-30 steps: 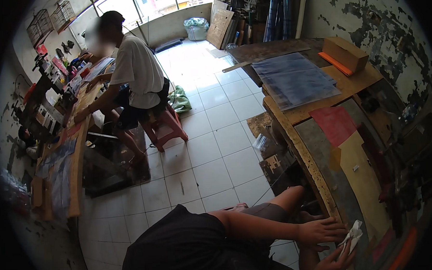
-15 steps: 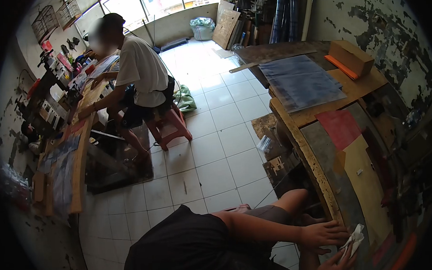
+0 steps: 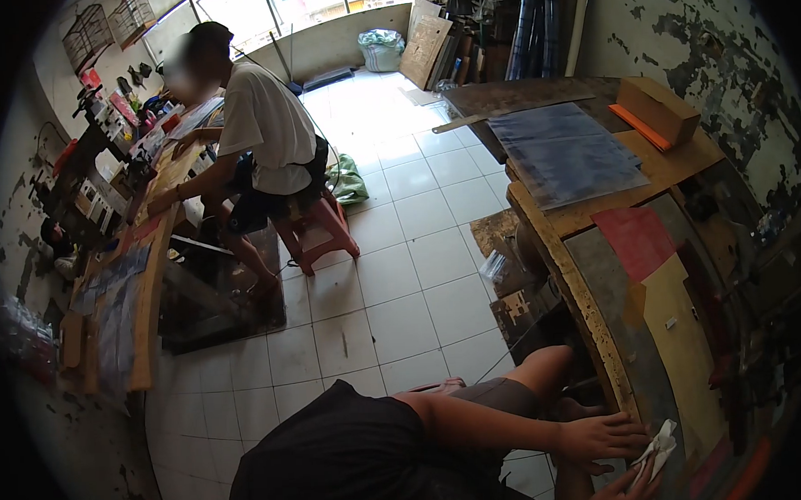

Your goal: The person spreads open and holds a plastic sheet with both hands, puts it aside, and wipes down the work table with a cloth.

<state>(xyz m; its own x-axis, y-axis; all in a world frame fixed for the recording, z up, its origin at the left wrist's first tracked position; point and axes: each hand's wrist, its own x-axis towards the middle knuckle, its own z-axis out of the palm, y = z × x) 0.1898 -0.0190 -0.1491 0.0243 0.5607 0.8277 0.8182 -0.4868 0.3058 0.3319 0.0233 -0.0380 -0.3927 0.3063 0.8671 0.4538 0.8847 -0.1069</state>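
At the bottom right, my left hand (image 3: 601, 439) reaches toward the workbench edge with fingers stretched out and slightly apart. My right hand (image 3: 633, 488), just below it and partly cut off by the frame, has its fingers closed on a crumpled white cloth or tissue (image 3: 662, 448); which of the two I cannot tell. The left fingertips are close to the white piece, and whether they touch it is unclear. Beside both hands is the workbench (image 3: 591, 318) with its worn wooden edge.
On the bench lie a yellow sheet (image 3: 676, 327), a red sheet (image 3: 634, 240), clear plastic sheets (image 3: 566, 153) and a cardboard box (image 3: 658, 109). A person (image 3: 266, 131) sits on a red stool (image 3: 329, 240) at the left table (image 3: 145, 333). Wooden boards (image 3: 423, 48) lean at the back.
The view has shifted slightly, moving the room a little to the right. Both hands and the white piece stay in nearly the same place.
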